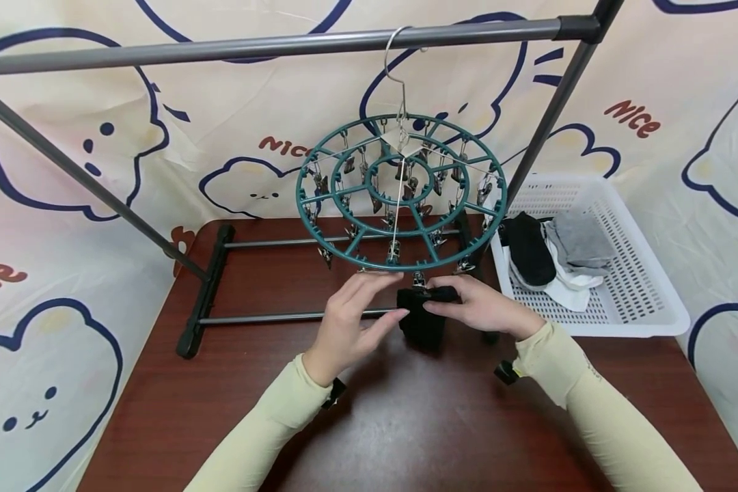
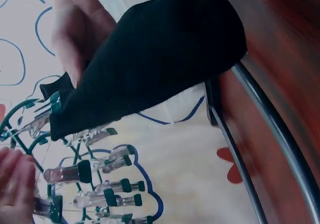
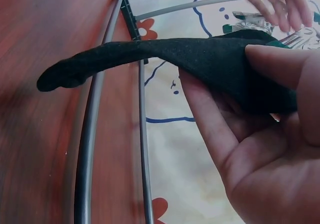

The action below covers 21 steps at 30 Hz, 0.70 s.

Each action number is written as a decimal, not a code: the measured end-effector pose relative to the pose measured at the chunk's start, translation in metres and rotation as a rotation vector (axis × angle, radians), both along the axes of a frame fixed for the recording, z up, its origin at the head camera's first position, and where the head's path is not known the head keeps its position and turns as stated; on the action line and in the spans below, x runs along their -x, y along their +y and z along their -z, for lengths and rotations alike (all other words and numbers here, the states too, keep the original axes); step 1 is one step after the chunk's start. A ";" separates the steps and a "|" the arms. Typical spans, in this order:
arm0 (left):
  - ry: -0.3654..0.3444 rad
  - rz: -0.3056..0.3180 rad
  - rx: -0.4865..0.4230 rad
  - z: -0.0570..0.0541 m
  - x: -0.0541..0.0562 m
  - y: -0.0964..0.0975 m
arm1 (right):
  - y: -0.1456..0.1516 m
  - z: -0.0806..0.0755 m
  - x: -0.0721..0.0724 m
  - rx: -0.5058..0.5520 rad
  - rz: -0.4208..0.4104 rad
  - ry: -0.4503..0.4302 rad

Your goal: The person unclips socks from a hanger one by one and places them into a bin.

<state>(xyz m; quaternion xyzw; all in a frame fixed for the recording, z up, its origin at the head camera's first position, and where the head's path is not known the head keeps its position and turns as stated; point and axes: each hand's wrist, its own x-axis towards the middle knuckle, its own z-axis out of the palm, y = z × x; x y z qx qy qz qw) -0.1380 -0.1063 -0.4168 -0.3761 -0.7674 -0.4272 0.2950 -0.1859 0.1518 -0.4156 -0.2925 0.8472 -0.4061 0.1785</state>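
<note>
A black sock [image 1: 423,329] hangs by its cuff end from a metal clip [image 1: 419,279] at the front rim of a round green clip hanger [image 1: 299,188]. My right hand [image 1: 482,305] pinches the sock's upper part between thumb and fingers; the right wrist view shows the thumb on top of the sock [image 3: 200,58]. Close by on the left, my left hand [image 1: 352,321] is raised with extended fingers under the hanger's rim, its thumb tip close to the sock's edge. Whether that thumb touches the fabric I cannot tell. In the left wrist view the sock [image 2: 155,58] dangles full length.
The hanger's hook [image 1: 395,58] sits over a grey rack bar [image 1: 270,46]. Several clips dangle inside the rings. A white basket [image 1: 648,273] at the right holds a black sock bundle [image 1: 529,249], grey fabric [image 1: 578,239] and white pieces. Rack feet [image 1: 206,294] stand on the brown table [image 1: 406,437].
</note>
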 end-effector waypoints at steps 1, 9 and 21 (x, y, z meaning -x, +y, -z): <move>-0.058 -0.011 0.024 0.000 0.000 0.002 | 0.000 0.000 0.000 0.002 -0.002 0.006; -0.356 -0.009 0.087 -0.012 0.005 0.018 | -0.005 0.001 0.000 0.054 -0.012 -0.029; -0.386 0.070 -0.005 -0.018 0.014 0.027 | -0.006 0.002 0.001 0.054 -0.023 -0.030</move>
